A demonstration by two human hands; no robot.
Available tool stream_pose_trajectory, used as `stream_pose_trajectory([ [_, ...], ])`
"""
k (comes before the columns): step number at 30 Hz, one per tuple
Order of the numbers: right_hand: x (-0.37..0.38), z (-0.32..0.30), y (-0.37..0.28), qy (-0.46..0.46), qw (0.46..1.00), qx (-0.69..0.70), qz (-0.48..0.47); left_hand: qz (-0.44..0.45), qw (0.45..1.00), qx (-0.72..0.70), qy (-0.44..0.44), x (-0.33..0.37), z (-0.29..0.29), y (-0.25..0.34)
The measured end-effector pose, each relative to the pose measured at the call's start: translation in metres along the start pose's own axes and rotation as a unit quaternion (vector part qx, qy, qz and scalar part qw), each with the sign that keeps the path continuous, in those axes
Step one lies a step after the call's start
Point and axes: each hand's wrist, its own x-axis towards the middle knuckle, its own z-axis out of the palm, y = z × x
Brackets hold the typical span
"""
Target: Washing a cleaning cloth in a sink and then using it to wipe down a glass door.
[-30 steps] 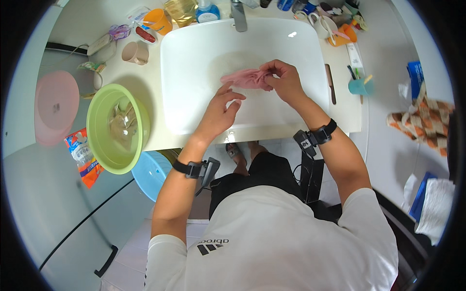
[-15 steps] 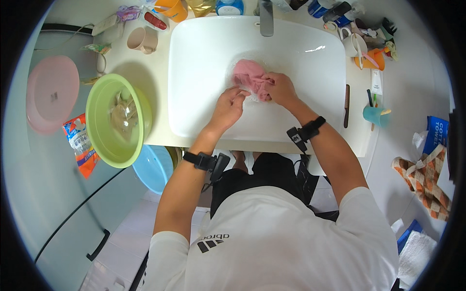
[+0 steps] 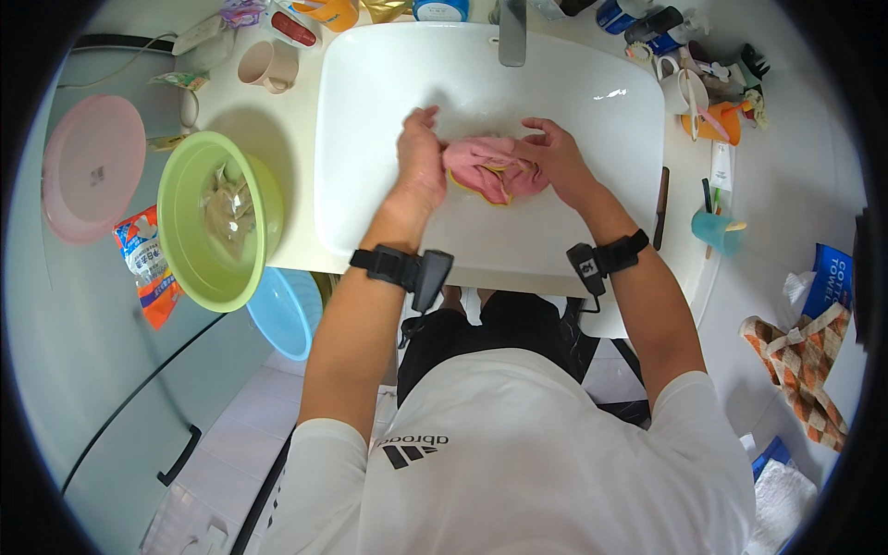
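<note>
Where two hands [image 3: 422, 165] [image 3: 562, 165] work, one pink cloth [image 3: 481, 157]

You had a cloth [image 3: 486, 171] in the sink [image 3: 564, 83] at the frame's upper centre, between your left hand [image 3: 421, 162] and right hand [image 3: 561, 165]; a basin [image 3: 205, 280] stood at frame left.

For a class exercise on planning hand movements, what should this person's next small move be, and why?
The left hand should probably curl around the left end of the crumpled pink fabric cloth with yellow edging: it stands open beside that end, while the right hand touches the right end, and the cloth lies bunched in the glossy white sink.
</note>
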Motion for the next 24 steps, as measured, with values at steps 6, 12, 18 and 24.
stream_pose_trajectory([
  [6,0.028,-0.006,0.063,0.167,0.908,-0.343,-0.176,0.029,0.995,0.093,0.02,0.004,-0.003,0.01],
  [12,0.028,0.079,0.05,0.06,0.996,-0.05,-0.049,-0.068,0.991,0.08,-0.084,0.017,0.006,-0.041],
  [18,-0.002,0.121,0.021,0.119,0.964,0.098,-0.218,-0.104,0.983,-0.147,-0.039,0.018,0.026,-0.016],
  [24,-0.004,0.109,-0.001,0.147,0.962,0.069,-0.218,-0.103,0.988,-0.114,0.014,0.025,0.038,-0.017],
])
